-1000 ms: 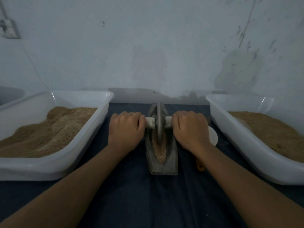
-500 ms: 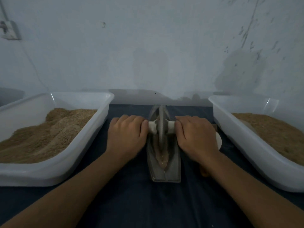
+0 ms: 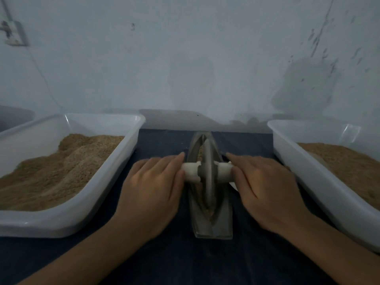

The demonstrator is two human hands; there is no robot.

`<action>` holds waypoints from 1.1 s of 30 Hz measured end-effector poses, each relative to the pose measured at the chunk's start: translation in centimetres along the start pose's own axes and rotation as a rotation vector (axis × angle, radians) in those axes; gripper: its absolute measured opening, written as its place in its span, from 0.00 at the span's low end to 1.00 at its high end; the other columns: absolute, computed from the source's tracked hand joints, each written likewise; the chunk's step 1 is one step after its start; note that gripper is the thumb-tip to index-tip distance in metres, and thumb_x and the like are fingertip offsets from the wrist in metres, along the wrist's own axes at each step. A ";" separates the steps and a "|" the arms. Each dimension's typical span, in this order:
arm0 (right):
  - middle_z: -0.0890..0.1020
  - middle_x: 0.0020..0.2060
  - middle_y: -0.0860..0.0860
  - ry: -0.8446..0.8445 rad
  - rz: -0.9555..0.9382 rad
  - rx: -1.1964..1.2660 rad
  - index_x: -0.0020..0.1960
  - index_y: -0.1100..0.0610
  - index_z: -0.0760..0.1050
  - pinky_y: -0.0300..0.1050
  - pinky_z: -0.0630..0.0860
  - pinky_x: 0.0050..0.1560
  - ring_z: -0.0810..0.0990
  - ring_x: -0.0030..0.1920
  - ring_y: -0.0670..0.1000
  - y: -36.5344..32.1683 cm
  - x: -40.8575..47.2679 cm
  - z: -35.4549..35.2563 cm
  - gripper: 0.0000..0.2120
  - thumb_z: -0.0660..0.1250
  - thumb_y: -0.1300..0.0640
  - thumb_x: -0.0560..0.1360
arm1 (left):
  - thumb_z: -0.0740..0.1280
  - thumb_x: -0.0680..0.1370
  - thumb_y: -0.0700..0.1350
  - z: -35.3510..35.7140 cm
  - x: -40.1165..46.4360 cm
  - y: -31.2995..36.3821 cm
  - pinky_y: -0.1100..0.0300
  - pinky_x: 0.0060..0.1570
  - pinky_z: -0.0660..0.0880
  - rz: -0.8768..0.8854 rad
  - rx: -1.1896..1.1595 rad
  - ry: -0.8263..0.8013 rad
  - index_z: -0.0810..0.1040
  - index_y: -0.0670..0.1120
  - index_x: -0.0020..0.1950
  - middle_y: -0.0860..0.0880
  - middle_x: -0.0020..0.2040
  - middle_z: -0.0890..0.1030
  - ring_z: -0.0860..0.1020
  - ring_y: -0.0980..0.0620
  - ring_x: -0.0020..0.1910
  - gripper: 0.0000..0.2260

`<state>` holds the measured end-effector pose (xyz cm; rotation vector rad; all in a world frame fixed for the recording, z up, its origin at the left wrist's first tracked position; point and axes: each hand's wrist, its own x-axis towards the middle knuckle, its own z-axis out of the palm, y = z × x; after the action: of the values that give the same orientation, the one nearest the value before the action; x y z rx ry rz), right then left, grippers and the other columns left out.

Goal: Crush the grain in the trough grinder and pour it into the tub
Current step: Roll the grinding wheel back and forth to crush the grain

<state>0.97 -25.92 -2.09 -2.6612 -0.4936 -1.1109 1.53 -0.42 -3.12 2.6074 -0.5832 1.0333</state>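
Note:
A grey metal trough grinder [image 3: 211, 229] stands lengthwise on the dark cloth between two tubs. Its disc wheel [image 3: 207, 175] sits upright in the groove, with a little brown grain [image 3: 200, 150] showing behind it. A white handle [image 3: 190, 171] runs through the wheel. My left hand [image 3: 152, 188] lies over the handle's left end and my right hand [image 3: 265, 188] over its right end. On both hands the fingers stretch forward and press down on the handle. The image is blurred by motion.
A white tub [image 3: 98, 194] heaped with brown grain stands at the left, and a second white tub [image 3: 308, 173] of finer brown meal at the right. A small white round object [image 3: 234, 186] peeks out beside my right hand. The wall stands close behind.
Both hands went from curled fists round the handle to stretched fingers lying over it. The view has shifted, so the grinder sits lower in the frame.

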 end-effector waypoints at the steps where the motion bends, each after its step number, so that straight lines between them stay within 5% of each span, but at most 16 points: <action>1: 0.85 0.51 0.42 0.023 -0.025 0.000 0.65 0.49 0.80 0.43 0.76 0.49 0.80 0.48 0.43 0.0 -0.5 -0.4 0.20 0.53 0.46 0.84 | 0.51 0.87 0.55 -0.6 -0.6 0.1 0.50 0.63 0.73 0.011 0.007 0.013 0.77 0.50 0.72 0.54 0.64 0.82 0.78 0.54 0.61 0.21; 4: 0.84 0.39 0.41 -0.068 0.054 -0.001 0.50 0.46 0.83 0.43 0.77 0.38 0.80 0.38 0.42 -0.2 0.2 -0.6 0.21 0.52 0.43 0.83 | 0.51 0.87 0.55 -0.6 0.7 1.1 0.49 0.63 0.75 -0.029 0.023 -0.031 0.82 0.54 0.60 0.56 0.55 0.85 0.81 0.55 0.53 0.20; 7: 0.74 0.27 0.45 -0.306 0.255 -0.077 0.31 0.50 0.73 0.44 0.63 0.30 0.72 0.28 0.46 0.9 5.3 1.8 0.27 0.48 0.41 0.82 | 0.48 0.84 0.52 2.0 6.6 0.7 0.53 0.44 0.75 -0.220 0.125 -0.273 0.73 0.52 0.38 0.55 0.36 0.76 0.74 0.51 0.34 0.19; 10: 0.74 0.37 0.50 -0.406 0.390 -0.158 0.39 0.52 0.75 0.49 0.64 0.42 0.72 0.38 0.54 2.9 10.0 5.6 0.23 0.48 0.44 0.81 | 0.53 0.82 0.50 5.8 11.5 -1.2 0.54 0.36 0.62 -0.440 0.125 -0.330 0.72 0.48 0.37 0.50 0.39 0.74 0.68 0.49 0.35 0.16; 13: 0.77 0.38 0.53 -0.410 0.429 -0.094 0.41 0.55 0.78 0.51 0.66 0.43 0.73 0.38 0.55 4.5 13.1 7.3 0.24 0.50 0.43 0.81 | 0.55 0.81 0.51 7.3 14.7 -1.3 0.54 0.39 0.64 -0.486 0.136 -0.300 0.74 0.49 0.39 0.47 0.46 0.80 0.72 0.45 0.40 0.15; 15: 0.76 0.38 0.52 -0.460 0.405 -0.101 0.41 0.55 0.76 0.50 0.66 0.41 0.72 0.37 0.54 4.5 13.2 6.9 0.21 0.51 0.46 0.82 | 0.54 0.82 0.50 6.8 14.6 -1.0 0.53 0.40 0.65 -0.419 0.174 -0.319 0.72 0.50 0.42 0.47 0.48 0.81 0.76 0.43 0.42 0.12; 19: 0.69 0.34 0.46 -0.502 0.166 -0.238 0.38 0.51 0.63 0.46 0.62 0.32 0.67 0.32 0.48 2.1 7.8 3.5 0.15 0.52 0.54 0.84 | 0.59 0.81 0.46 3.0 8.5 0.1 0.56 0.31 0.61 0.006 0.335 -0.278 0.69 0.50 0.41 0.51 0.36 0.74 0.67 0.50 0.28 0.08; 22: 0.82 0.39 0.43 -0.318 0.127 -0.189 0.47 0.46 0.78 0.46 0.76 0.35 0.81 0.41 0.47 -0.3 3.0 0.0 0.18 0.50 0.47 0.84 | 0.57 0.82 0.52 0.2 3.6 0.7 0.57 0.28 0.69 0.019 0.199 -0.188 0.76 0.53 0.41 0.56 0.32 0.76 0.71 0.54 0.25 0.13; 24: 0.85 0.43 0.44 -0.229 0.101 -0.151 0.55 0.47 0.82 0.43 0.74 0.35 0.83 0.42 0.46 -0.9 1.8 -1.2 0.24 0.47 0.45 0.84 | 0.55 0.83 0.53 -1.0 2.3 0.6 0.58 0.26 0.71 -0.002 0.115 -0.138 0.78 0.54 0.41 0.57 0.31 0.77 0.73 0.56 0.24 0.15; 28: 0.74 0.27 0.44 -0.322 0.125 -0.192 0.34 0.47 0.70 0.43 0.66 0.28 0.70 0.26 0.44 -0.8 4.5 0.3 0.25 0.42 0.44 0.82 | 0.57 0.79 0.48 0.9 5.3 0.2 0.64 0.26 0.54 0.079 0.266 -0.336 0.65 0.52 0.34 0.58 0.29 0.67 0.62 0.56 0.23 0.13; 33: 0.76 0.42 0.53 -0.496 0.394 -0.170 0.40 0.53 0.72 0.51 0.64 0.44 0.73 0.42 0.56 2.8 12.0 5.6 0.20 0.47 0.47 0.82 | 0.53 0.81 0.57 6.3 13.5 -2.0 0.51 0.43 0.65 -0.417 0.051 -0.413 0.75 0.49 0.52 0.44 0.52 0.81 0.74 0.43 0.44 0.15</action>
<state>13.61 -24.06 2.43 -2.9978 0.0651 -0.3951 15.17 -4.75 1.68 2.8294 -0.0773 0.3905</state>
